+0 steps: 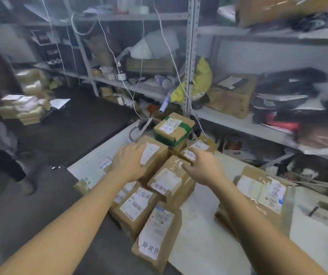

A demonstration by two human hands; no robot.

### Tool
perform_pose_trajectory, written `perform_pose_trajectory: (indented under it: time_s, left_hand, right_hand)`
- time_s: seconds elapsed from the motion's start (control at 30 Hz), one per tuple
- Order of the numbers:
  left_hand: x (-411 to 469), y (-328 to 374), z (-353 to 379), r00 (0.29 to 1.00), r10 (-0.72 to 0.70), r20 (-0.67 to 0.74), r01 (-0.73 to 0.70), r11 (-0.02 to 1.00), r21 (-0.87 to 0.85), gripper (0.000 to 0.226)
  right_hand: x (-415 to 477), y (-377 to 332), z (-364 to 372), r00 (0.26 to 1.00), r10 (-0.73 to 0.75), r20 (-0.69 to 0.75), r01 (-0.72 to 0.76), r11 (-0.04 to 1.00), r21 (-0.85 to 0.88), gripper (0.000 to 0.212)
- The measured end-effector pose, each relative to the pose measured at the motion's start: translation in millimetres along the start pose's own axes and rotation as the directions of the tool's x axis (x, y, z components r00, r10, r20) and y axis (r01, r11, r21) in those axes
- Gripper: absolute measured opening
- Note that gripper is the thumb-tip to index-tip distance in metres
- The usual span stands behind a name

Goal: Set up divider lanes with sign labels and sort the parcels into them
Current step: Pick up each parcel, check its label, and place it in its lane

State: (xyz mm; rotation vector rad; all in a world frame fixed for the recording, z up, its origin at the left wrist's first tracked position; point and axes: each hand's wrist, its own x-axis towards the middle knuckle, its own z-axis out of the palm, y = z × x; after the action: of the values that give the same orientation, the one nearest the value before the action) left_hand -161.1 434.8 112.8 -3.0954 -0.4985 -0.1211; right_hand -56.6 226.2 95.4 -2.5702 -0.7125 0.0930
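Head view, looking down at a white board (202, 225) on the floor. The parcels sit bunched at its left edge, in the middle of the frame.

The left hand (128, 161) lies flat, fingers spread, on top of a tall box (155, 157). The right hand (202, 165) reaches in from the right with its fingers bent at the far corner of the centre box (169, 181). I cannot tell whether it grips that box or only touches it. The hands are apart, with that corner between them.

I see no divider lanes laid out, so I would say the person is at the start, picking parcels out of the heap. The next move calls for a firm hold on one box and a lift clear of its neighbours, which press close together.

I make it seven parcels in the bunch:
- the two under the hands
- a green-taped box (174, 129) behind them
- one at the right rear (197, 148)
- two nearer the bottom of the frame (137, 205) (157, 237)
- a low one at the left (85, 183)

More may be hidden underneath. An eighth, larger box (262, 195) stands well apart at the right. Handwritten sign labels (149, 248) show on at least five places.
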Motion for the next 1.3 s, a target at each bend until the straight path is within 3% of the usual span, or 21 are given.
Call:
perform_pose_trajectory:
  time_s: [0.2,0.4,0.53,0.63,0.7,0.8,0.9,1.07,1.3]
  left_hand:
    - [82,-55,21,0.997,0.007,0.072,-0.002,0.998,-0.066,0.057]
    - [168,-91,63,0.983,0.001,0.184,0.079,0.899,-0.431,0.058]
    - [220,-98,90,0.965,0.094,0.246,0.091,0.759,-0.645,0.040]
    - [251,-95,99,0.942,0.178,0.285,0.101,0.659,-0.745,0.060]
    - [270,-93,105,0.933,0.212,0.290,0.110,0.600,-0.792,0.057]
    - [293,-87,117,0.918,0.222,0.327,0.187,0.484,-0.855,0.055]
    - [303,-81,132,0.914,0.218,0.342,0.223,0.436,-0.872,0.054]
    - [303,-79,141,0.925,0.241,0.295,0.195,0.365,-0.910,0.052]
    - [290,-66,107,0.951,0.272,0.149,0.065,0.296,-0.953,0.058]
  right_hand:
    - [83,-14,37,0.992,0.120,0.043,-0.122,0.991,0.053,0.054]
    - [136,-16,79,0.947,0.316,0.060,-0.322,0.922,0.214,0.050]
    - [171,-32,102,0.856,0.515,0.028,-0.476,0.768,0.428,0.045]
    - [201,-43,109,0.763,0.646,0.012,-0.530,0.615,0.584,0.055]
    - [217,-47,112,0.720,0.694,0.008,-0.542,0.555,0.630,0.060]
    - [235,-51,115,0.670,0.740,0.056,-0.560,0.455,0.693,0.048]
    - [245,-56,120,0.615,0.783,0.090,-0.578,0.371,0.727,0.056]
    - [244,-58,131,0.571,0.820,0.039,-0.579,0.369,0.727,0.069]
    - [219,-56,109,0.627,0.770,-0.119,-0.420,0.463,0.781,0.068]
